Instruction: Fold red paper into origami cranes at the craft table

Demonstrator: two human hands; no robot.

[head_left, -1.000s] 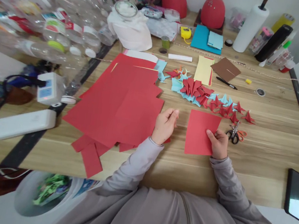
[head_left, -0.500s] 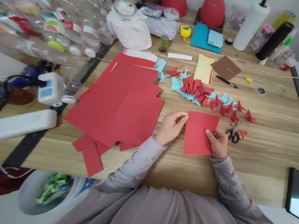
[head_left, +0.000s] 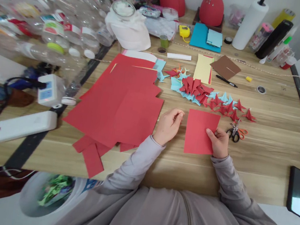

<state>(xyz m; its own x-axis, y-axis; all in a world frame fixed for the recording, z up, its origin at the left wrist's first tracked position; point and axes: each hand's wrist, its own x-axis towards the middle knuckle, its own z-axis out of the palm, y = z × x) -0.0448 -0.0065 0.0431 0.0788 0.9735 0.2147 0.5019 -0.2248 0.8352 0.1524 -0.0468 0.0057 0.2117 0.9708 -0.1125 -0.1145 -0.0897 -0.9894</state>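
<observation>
A red square of paper (head_left: 199,132) is held above the table by my right hand (head_left: 220,142), thumb on its face at the right edge and fingers behind. To the left of the sheet, a small gap away from it, is my left hand (head_left: 169,124), its fingers curled in and thumb against them, with nothing visible in the grip. A pile of large red sheets (head_left: 118,104) lies left of my left hand. Beyond the held sheet are folded red paper cranes (head_left: 194,88) and light blue ones (head_left: 224,98). Small scissors (head_left: 236,133) rest right of my right hand.
Red paper strips (head_left: 92,158) lie near the front edge. A black pen (head_left: 226,81), brown paper (head_left: 226,67) and yellow paper (head_left: 203,69) sit farther back. A phone (head_left: 299,193) lies at the right edge, a white power bank (head_left: 22,126) at the left. Plastic bottles (head_left: 53,29) crowd the far left.
My left hand has let go of the red square's left edge and drawn slightly left. My right hand still holds the sheet in nearly the same spot.
</observation>
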